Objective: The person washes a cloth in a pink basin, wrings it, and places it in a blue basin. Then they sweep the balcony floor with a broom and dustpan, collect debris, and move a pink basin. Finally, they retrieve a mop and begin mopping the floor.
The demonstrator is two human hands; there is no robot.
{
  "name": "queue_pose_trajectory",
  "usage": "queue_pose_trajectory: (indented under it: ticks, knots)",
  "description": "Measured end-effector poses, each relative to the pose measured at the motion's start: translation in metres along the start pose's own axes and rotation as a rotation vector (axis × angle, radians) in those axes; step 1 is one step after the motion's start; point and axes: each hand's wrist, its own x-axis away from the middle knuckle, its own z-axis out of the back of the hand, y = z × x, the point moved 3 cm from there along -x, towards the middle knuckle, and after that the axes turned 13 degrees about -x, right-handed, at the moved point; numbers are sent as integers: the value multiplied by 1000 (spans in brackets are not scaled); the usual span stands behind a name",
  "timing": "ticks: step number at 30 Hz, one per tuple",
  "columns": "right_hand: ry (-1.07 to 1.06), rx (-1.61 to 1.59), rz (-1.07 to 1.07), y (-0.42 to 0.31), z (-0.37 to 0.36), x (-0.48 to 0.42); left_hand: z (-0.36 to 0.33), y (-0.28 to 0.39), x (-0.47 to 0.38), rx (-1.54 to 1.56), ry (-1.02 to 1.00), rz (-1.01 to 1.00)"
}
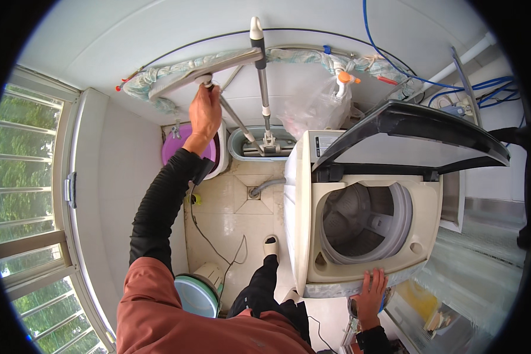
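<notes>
My left hand (pixel 205 114) is closed around the end of a metal pole, just below a long flat mop head (pixel 212 68) that is raised near the wall. The pole slants down into a grey-blue mop bucket (pixel 236 146). A second mop (pixel 263 79) stands upright in that bucket with its white-tipped handle up. My right hand (pixel 371 292) rests with spread fingers on the front edge of a top-loading washing machine (pixel 376 270). The machine's lid (pixel 407 137) is raised, and the drum (pixel 358 221) shows nothing in it that I can make out.
A purple basin (pixel 183 146) stands left of the bucket. A grey hose (pixel 270 183) runs from the machine to a floor drain (pixel 253 193). A cable (pixel 212 254) lies on the tiles, near stacked basins (pixel 197 296). A plastic bag (pixel 318 106) hangs beneath an orange-handled tap (pixel 344 78).
</notes>
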Motion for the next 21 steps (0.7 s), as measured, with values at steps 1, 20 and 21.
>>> queue_pose_trajectory:
  ticks: [1, 20, 21]
  knots:
    - [-13, -12, -3, 0, 0, 0, 10, 10, -3, 65, -46, -8]
    - [45, 30, 20, 4, -8, 5, -132, 141, -8, 162, -283, -292]
    - [46, 33, 16, 5, -9, 6, -142, 144, -7, 180, -259, -292]
